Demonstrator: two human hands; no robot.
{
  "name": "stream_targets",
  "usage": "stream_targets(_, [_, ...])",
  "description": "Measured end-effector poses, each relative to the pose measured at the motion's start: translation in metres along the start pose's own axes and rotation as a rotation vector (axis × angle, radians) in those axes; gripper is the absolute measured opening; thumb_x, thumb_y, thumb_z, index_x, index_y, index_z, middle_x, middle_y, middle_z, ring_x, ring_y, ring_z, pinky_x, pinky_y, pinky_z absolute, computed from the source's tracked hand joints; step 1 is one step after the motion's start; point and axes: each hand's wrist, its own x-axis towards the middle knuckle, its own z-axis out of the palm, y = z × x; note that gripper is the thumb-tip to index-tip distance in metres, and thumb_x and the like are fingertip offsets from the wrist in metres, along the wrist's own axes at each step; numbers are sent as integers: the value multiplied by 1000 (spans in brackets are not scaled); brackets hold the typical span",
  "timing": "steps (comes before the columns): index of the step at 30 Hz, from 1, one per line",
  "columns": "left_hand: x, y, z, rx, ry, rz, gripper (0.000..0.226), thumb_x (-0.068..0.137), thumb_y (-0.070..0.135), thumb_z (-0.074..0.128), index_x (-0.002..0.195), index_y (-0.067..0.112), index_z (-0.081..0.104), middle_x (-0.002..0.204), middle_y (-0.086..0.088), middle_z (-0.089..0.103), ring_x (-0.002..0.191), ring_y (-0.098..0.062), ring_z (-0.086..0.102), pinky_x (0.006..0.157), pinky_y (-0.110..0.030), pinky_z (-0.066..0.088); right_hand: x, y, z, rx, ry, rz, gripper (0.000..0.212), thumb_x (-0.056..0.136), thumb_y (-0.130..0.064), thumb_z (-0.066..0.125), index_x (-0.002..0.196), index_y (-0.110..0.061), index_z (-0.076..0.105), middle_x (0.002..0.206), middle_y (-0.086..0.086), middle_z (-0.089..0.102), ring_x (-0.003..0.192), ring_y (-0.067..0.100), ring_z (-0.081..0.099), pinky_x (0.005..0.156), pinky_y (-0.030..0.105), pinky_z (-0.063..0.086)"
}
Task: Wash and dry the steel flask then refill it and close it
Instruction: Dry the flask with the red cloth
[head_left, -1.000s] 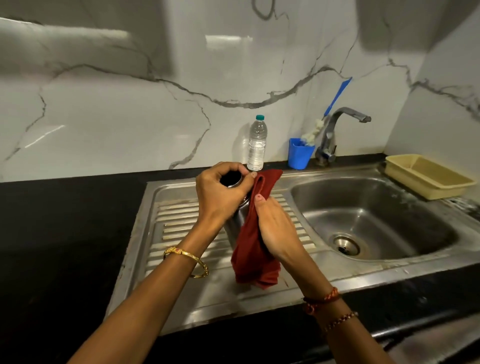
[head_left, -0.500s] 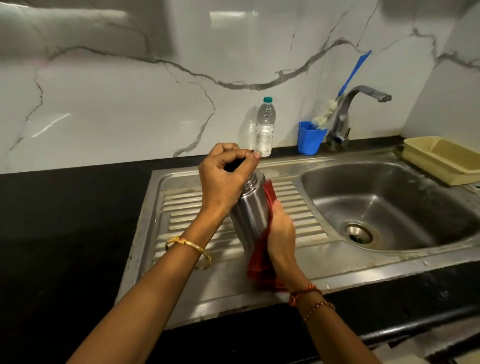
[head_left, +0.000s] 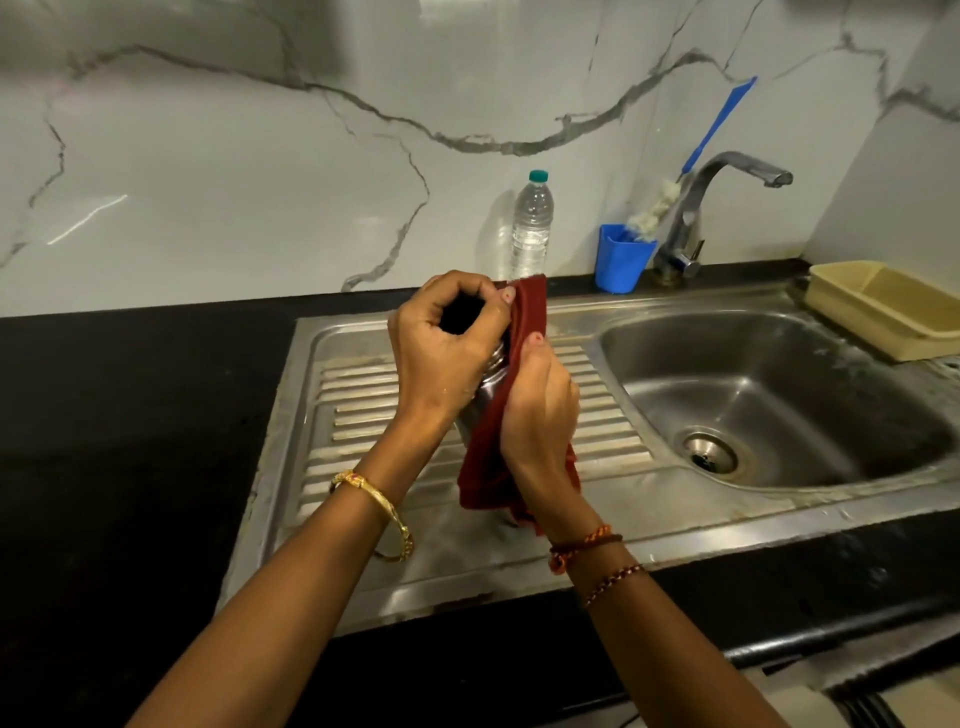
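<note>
Here left hand (head_left: 441, 353) grips steel flask (head_left: 480, 402) at its neck, right hand (head_left: 540, 415) wraps red cloth (head_left: 485, 467) at 3 o'clock; wet steel likely slippery, rigid.

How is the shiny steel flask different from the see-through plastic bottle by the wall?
The steel flask is shiny metal you cannot see through; the clear plastic water bottle is transparent. The flask is held over the draining board and wrapped in a red cloth; the bottle stands alone by the wall. The flask's mouth looks open; the bottle wears a green cap. Both are drink containers.
</note>
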Motion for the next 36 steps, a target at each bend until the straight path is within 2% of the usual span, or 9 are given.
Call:
stream_targets(2, [1,-4,-10,-11,39,-13,10,74,27,65,67,23,59,63,17,60,66,-2,57,66,-22,50,-11,28,-5,-56,-43,99,31,84,-42,25,67,-27,45,66,-11,50,61,-4,51,65,11,42])
stream_targets(5, [1,-8,-21,-64,77,-26,12,73,19,66,65,20,58,59,19,59,61,2,54,64,-15,45,-19,51,-14,-140,-68,275,37,96,-37,32,65,-22,46,69,-6,50,67,4,48,84,40,47])
stream_targets(9, [-1,-3,-13,-97,-6,-17,9,70,27,64,66,21,59,63,18,62,65,2,57,66,-17,47,-7,8,-11,-7,-79,334,36,99,-32,31,67,-24,43,70,-9,47,66,4,45,67,25,40])
stream_targets(14, [-7,-2,-9,-117,-163,83,6,73,21,60,69,22,57,69,20,62,70,1,57,70,-17,46,-5,-19,-14,7,-70,57,38,100,-19,32,65,-26,45,64,-11,46,62,-10,50,61,6,35])
stream_targets(18, [-4,-1,-17,-197,-188,21,5,71,20,61,69,16,57,67,18,62,67,4,55,67,-14,45,-22,26,-28,-109,-145,260,32,94,-42,28,73,-25,45,79,-6,48,88,15,50,86,30,36])
stream_targets(23, [-12,6,-17,-221,-229,26,7,70,23,66,70,19,60,69,17,63,71,3,57,70,-15,45,-27,36,-28,-95,-108,417,34,99,-34,25,77,-23,48,100,7,56,102,26,52,97,43,39])
stream_targets(26, [-14,11,-15,-197,-260,43,19,64,44,76,71,30,64,71,13,62,74,1,56,74,-16,45,-18,2,-21,47,-71,348,31,99,-38,28,76,-28,47,94,2,56,93,15,53,94,39,42])
stream_targets(29, [-16,14,-14,-161,-253,25,42,62,58,71,80,23,55,78,12,57,77,4,54,74,-13,45,-16,-18,-21,10,-88,206,34,101,-28,25,76,-26,48,82,-12,48,81,1,45,85,25,35])
stream_targets(36, [-15,11,-26,-176,-194,-95,67,43,50,83,88,21,43,87,4,61,85,-1,63,82,-19,50,-37,43,-38,-180,-126,456,38,97,-38,23,91,-18,55,109,10,58,108,28,51,100,46,38])
